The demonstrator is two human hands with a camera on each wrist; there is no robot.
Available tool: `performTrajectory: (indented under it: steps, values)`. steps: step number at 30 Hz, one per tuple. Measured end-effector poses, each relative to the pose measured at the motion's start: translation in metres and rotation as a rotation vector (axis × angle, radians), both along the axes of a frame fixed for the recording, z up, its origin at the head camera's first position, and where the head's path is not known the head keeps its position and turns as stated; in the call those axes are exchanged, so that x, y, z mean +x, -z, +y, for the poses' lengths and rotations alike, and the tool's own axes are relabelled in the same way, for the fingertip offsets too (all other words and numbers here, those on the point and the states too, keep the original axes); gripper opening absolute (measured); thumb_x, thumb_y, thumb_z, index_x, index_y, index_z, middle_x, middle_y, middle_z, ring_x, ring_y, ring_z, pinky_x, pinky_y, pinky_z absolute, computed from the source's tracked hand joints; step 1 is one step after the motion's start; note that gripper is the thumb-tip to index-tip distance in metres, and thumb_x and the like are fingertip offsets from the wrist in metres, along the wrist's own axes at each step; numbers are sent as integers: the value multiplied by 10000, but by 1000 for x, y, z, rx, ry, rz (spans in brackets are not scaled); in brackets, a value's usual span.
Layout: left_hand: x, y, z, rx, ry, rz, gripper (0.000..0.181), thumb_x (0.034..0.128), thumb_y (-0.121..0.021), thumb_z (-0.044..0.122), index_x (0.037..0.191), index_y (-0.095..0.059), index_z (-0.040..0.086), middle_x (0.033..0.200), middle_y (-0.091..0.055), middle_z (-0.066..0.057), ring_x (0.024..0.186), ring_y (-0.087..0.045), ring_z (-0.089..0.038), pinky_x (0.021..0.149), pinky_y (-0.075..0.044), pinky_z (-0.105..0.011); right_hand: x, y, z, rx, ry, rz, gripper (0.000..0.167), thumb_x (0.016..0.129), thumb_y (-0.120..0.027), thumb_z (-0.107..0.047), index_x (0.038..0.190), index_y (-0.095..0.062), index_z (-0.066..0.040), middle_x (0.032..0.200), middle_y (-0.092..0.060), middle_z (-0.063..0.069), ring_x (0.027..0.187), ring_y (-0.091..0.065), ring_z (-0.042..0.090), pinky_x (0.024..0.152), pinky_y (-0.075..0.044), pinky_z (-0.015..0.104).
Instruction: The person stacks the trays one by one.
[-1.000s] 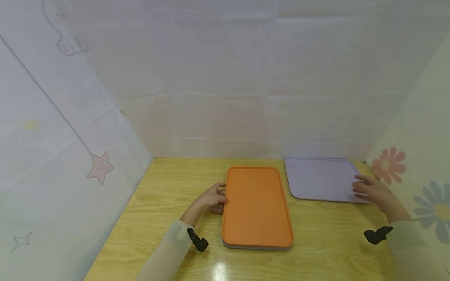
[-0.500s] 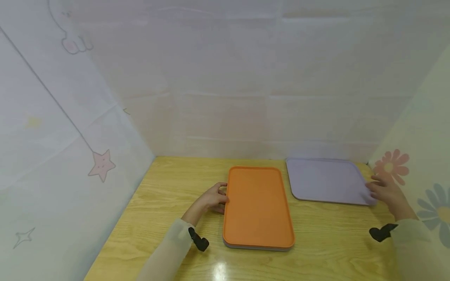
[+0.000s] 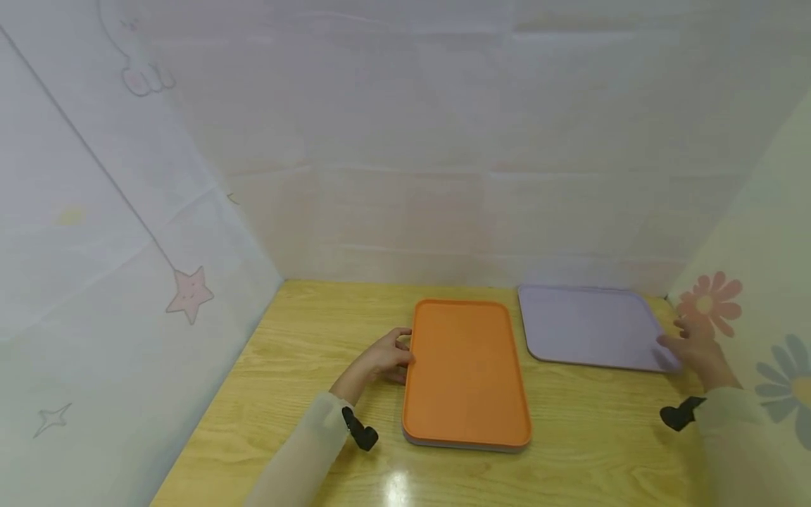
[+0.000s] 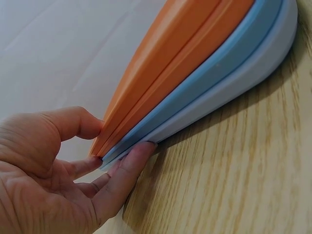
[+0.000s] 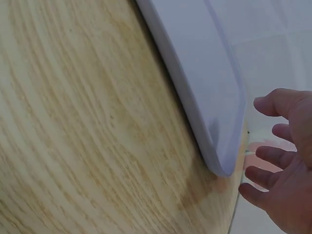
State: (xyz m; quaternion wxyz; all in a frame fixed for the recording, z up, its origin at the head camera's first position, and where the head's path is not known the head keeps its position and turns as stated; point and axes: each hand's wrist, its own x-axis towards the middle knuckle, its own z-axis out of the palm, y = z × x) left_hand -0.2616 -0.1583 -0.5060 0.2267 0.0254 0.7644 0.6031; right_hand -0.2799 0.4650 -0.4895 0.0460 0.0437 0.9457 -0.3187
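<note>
A stack of trays lies on the wooden table, with an orange tray [image 3: 467,373] on top. In the left wrist view a blue tray [image 4: 204,75] and a pale tray [image 4: 234,100] show beneath the orange rims. My left hand [image 3: 382,357] grips the left side of this stack, thumb at the orange edge and fingers at the lower edges. A lilac tray [image 3: 592,327] lies flat at the back right. Beside its right end, my right hand [image 3: 700,352] is held with fingers spread and loosely bent; the right wrist view shows a gap between it and the tray.
The wooden table [image 3: 304,366] is bounded by a pale sheet at the back [image 3: 393,176] and printed sheets on both sides. A flower-printed side sheet [image 3: 773,282] stands close to my right hand. A narrow strip of table separates the stack from the lilac tray.
My right hand has drawn off the lilac tray's right end to the right, and its fingers have turned. My left hand stays at the stack. The head view has shifted slightly.
</note>
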Motion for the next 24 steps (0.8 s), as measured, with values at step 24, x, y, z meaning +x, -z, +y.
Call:
performTrajectory:
  steps: [24]
  values:
    - [4, -2, 1, -29, 1, 6, 757, 889, -671, 51, 1557, -319, 107, 1251, -505, -227, 950, -679, -305, 719, -617, -511, -1, 30, -12, 209, -18, 5, 756, 955, -544, -316, 1347, -294, 281, 1260, -390, 530, 1091, -434, 685, 872, -436, 710]
